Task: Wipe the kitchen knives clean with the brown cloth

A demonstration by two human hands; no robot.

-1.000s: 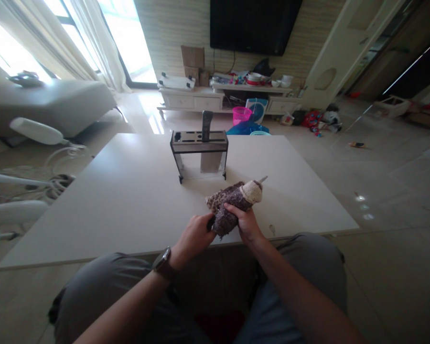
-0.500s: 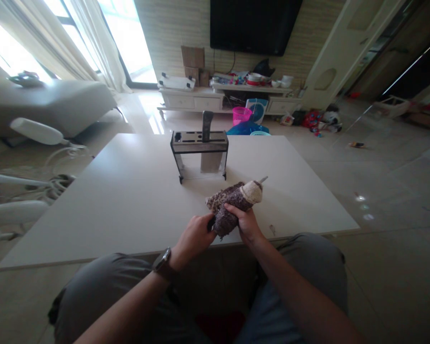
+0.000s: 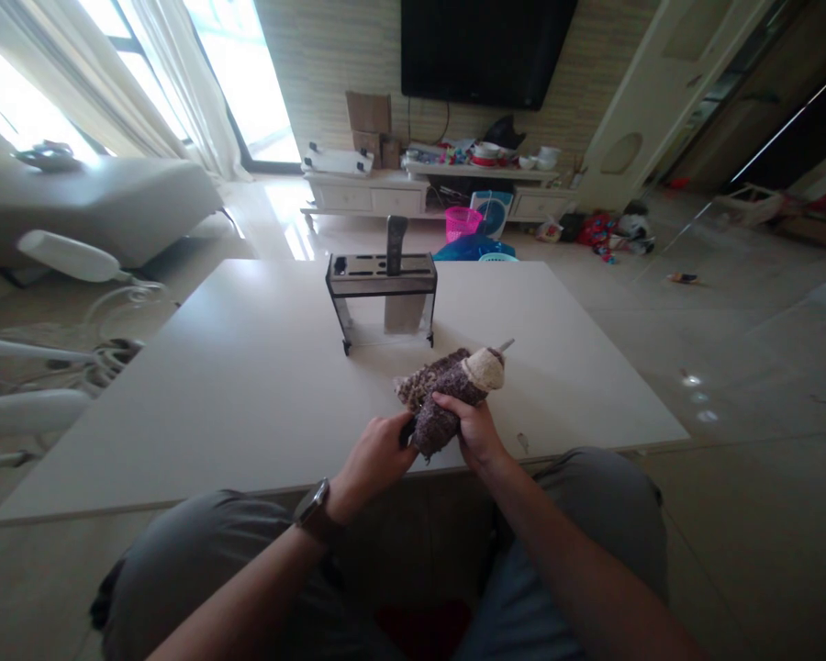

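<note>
A fuzzy brown and cream cloth (image 3: 447,395) is bunched around a knife above the near side of the white table (image 3: 248,395). Only the tip of the metal blade (image 3: 507,345) pokes out beyond the cloth's cream end; the rest is covered. My left hand (image 3: 378,454), a watch on its wrist, is closed around the knife's dark handle, of which little shows. Wrapped round the cloth from the right is my right hand (image 3: 474,429), its thumb lying on top. Farther back stands a knife block (image 3: 378,273) with clear sides, holding one broad-bladed knife with a dark handle (image 3: 396,242).
My knees are under the table's near edge. White metal-framed chairs (image 3: 69,255) stand at the left. Beyond the table are a pink basket (image 3: 463,222), a low white cabinet (image 3: 368,196) loaded with bowls and boxes, and a wall-mounted television (image 3: 485,50).
</note>
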